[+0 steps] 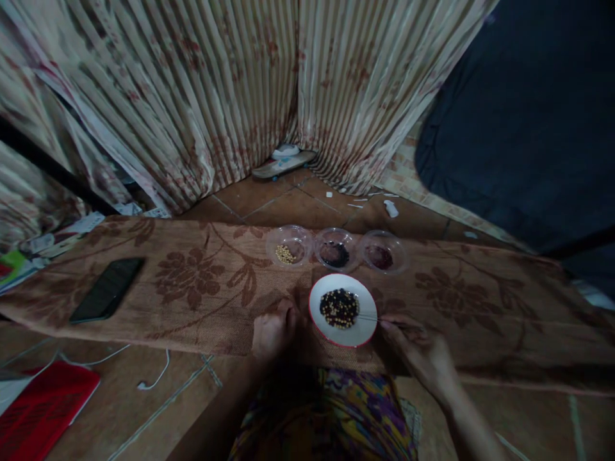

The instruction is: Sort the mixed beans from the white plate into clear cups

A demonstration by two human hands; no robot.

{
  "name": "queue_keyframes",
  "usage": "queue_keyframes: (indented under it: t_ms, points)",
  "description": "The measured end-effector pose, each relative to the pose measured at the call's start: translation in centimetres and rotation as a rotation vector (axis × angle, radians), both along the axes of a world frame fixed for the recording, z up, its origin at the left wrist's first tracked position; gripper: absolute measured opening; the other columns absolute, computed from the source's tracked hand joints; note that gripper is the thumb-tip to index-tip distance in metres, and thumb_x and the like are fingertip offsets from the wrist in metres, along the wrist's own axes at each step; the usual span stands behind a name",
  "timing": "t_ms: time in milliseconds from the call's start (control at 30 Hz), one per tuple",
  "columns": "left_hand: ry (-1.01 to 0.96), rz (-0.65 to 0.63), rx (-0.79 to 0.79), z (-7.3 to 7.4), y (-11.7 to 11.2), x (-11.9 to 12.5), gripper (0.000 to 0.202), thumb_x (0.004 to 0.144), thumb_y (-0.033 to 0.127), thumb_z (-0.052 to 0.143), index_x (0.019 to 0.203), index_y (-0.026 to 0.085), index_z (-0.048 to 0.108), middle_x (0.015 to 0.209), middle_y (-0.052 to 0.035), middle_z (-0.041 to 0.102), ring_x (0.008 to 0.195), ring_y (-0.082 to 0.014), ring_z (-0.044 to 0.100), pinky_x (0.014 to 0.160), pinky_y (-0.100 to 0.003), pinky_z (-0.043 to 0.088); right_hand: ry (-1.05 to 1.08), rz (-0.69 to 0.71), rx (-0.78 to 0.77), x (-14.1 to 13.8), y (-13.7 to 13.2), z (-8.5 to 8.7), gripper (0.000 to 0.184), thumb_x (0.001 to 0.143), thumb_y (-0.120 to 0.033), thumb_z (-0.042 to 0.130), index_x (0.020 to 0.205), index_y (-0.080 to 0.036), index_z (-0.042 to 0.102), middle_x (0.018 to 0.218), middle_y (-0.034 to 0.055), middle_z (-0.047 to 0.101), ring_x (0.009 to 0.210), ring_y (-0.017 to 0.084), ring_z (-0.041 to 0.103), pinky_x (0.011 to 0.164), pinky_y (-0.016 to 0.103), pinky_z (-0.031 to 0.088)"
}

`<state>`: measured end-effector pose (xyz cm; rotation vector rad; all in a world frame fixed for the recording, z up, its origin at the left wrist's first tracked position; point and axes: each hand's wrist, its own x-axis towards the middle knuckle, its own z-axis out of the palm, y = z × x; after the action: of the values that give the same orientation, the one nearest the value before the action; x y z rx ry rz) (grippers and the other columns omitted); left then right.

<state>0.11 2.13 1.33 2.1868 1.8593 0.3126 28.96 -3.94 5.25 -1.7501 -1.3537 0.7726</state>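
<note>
A person sits at a low bench with a brown flowery cloth [216, 333] on it. Close to the person's edge is a white bowl with a red rim [368, 301]. In the bowl lie lots of tiny beans [339, 308], dark ones and yellow ones all mixed up. The right hand [417, 349] is closed around a thin metal tool [369, 317], and its tip pokes into the bowl, by the beans. The left hand [273, 330] is on the other side, near the bowl, with its fingers curled in. I can't tell if anything is tucked inside it. Just past the bowl, three clear cups sit in a row: the left cup [302, 242] has yellow beans, the middle cup [323, 244] black ones, the right cup [394, 243] dark red bits. A dark phone [106, 289] lies far off to the left.
</note>
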Motion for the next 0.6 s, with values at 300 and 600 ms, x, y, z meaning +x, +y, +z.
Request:
queue_keyframes:
  t_ms: [300, 600]
  points:
    - [0.009, 0.009, -0.045, 0.26, 0.03, 0.09, 0.025, 0.093, 0.032, 0.042, 0.099, 0.021, 0.063, 0.081, -0.0053, 0.071, 0.073, -0.0162, 0.066, 0.058, -0.024, 0.035, -0.074, 0.024, -0.014, 0.12, 0.25, -0.09, 0.035, 0.081, -0.053, 0.063, 0.084, -0.02, 0.074, 0.088, 0.0091, 0.074, 0.079, 0.024, 0.069, 0.066, 0.03, 0.054]
    - [0.019, -0.005, -0.008, 0.0, -0.01, 0.0, 0.025, 0.095, 0.032, 0.04, 0.096, 0.021, 0.062, 0.08, -0.0042, 0.071, 0.071, -0.0159, 0.065, 0.058, -0.024, 0.035, -0.092, 0.018, 0.007, -0.13, 0.22, 0.06, 0.033, 0.083, -0.05, 0.061, 0.089, -0.021, 0.076, 0.096, 0.0088, 0.074, 0.083, 0.024, 0.069, 0.073, 0.032, 0.054]
